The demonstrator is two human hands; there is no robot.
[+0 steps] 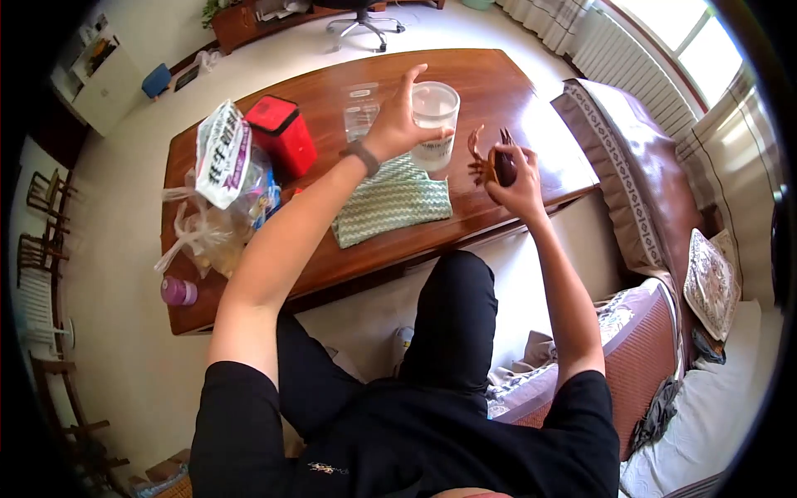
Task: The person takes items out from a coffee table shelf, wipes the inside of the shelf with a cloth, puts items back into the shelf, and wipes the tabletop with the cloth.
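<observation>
A tall clear plastic cup [436, 101] with dark printing is at the towel's upper edge; I cannot tell whether it rests on the table. My left hand [394, 129] curves around its left side, thumb across the front and index finger reaching past the rim. To the right of the cup, my right hand [521, 183] grips a glossy dark-brown object with curved prongs [504, 166] above the table; fingers partly cover it, and its kind is unclear. A folded green-and-white zigzag towel [390, 207] lies below the cup. Behind my left wrist is a clear plastic tray [361, 108].
On the wooden table [324, 87] at left stand a red box [286, 137], a white printed bag [222, 153], knotted clear plastic bags [203, 236] and a purple-capped container [178, 290]. A brown sofa [635, 158] is at right. A wheeled chair [365, 25] stands beyond the table.
</observation>
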